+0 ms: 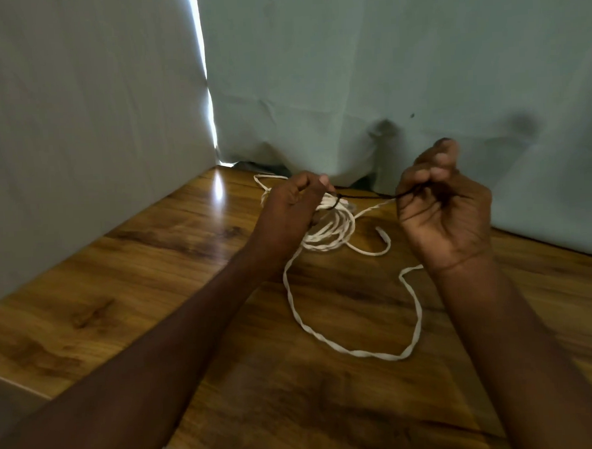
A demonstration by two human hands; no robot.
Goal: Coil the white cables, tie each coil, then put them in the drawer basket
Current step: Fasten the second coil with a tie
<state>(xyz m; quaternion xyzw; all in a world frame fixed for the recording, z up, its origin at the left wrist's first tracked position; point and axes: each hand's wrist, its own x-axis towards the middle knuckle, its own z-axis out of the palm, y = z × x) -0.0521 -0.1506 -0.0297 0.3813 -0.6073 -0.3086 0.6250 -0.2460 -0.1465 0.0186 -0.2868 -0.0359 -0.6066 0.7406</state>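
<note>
A flat, twisted white cable lies on a glossy wooden table with a dark, streaky grain. Part of it is gathered into a loose round coil of several turns, just under and between the two hands; the rest trails toward the viewer in one wide, limp loop, with a short free end curling up beside the coil. A thin dark tie, string-like, runs taut across the top of the coil from one hand to the other. The left hand pinches one end of the tie between thumb and curled fingers, right at the coil. The right hand, palm turned up and fingers curled in, pinches the other end. Behind the table hang smooth pale green cloth sheets, creased where they meet the wood.
</note>
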